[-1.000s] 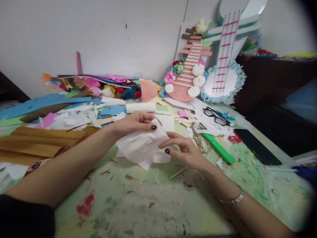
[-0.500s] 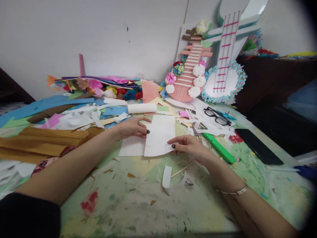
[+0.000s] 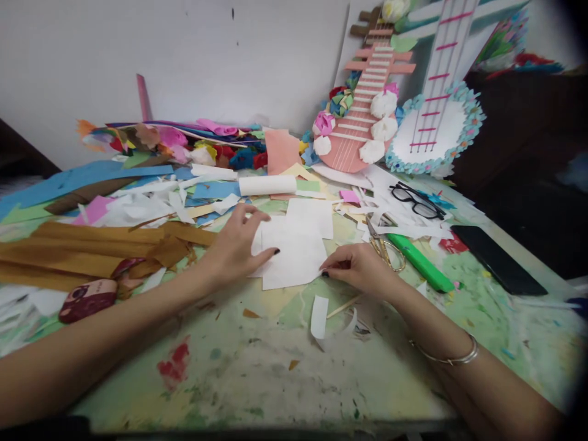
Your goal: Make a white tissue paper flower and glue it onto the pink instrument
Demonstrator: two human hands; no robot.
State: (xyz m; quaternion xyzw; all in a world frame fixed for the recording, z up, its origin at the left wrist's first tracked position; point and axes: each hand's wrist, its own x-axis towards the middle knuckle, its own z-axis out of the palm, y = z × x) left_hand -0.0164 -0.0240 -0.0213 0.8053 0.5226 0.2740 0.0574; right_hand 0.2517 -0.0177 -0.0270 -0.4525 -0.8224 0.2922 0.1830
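Observation:
Several overlapping pieces of white paper lie in front of me. My right hand pinches the lower right corner of the front piece of white paper between thumb and fingers. My left hand is spread at the left side, its thumb resting on that paper's edge and its fingers curved above the piece beneath. A second white piece shows behind, towards the upper right. Close to my right hand lie gold-handled scissors and a green utility knife.
White paper strips curl on the paint-stained table. Brown crepe paper and a dark red case lie left. A white roll sits behind. Glasses and a phone lie right. Paper instruments lean on the wall.
The front piece of paper now lies lower and further left over the others, with another piece showing behind it. My left hand has spread; my right hand has closed on the corner. The view has shifted.

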